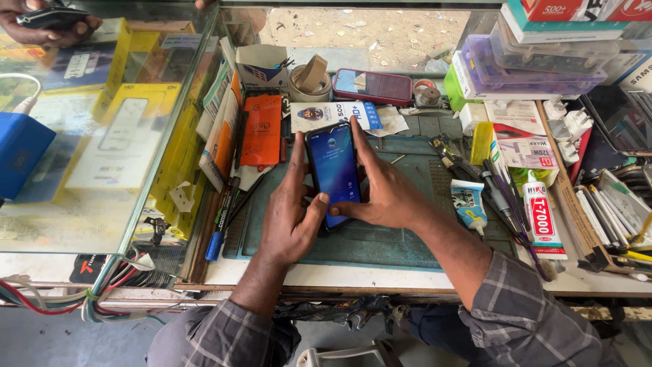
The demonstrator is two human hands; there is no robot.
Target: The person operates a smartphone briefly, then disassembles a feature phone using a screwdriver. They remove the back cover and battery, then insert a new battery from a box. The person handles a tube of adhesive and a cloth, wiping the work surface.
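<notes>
A lit phone point(333, 173) is held upright near the middle of the green mat point(380, 245), which lies at the front edge of the bench point(407, 278). The phone is gripped along its left side by the left hand point(291, 217), whose fingers are stretched up beside the case while the thumb is pressed onto the lower screen. Its right side is clasped by the right hand point(387, 194): the fingers are curled along that edge and the thumb is laid across the bottom of the screen, just beside the left thumb.

Behind the phone, toward the back edge, a second phone with a red case point(373, 86) is laid flat, with a tape roll point(310, 80) just to its left and a white card point(336, 114) between them and the held phone. An orange packet point(261, 129) is set at the mat's left edge, and pens point(221, 217) are lined up along that side. At the mat's right edge a small blue tube point(468, 204) and a white glue tube point(543, 217) are laid, with tools point(496, 197) between them. Clear boxes point(536, 61) are stacked at the back right corner. A glass case point(102, 136) is stood to the left; another person's hand point(47, 24) is seen at its far corner, closed around a dark phone.
</notes>
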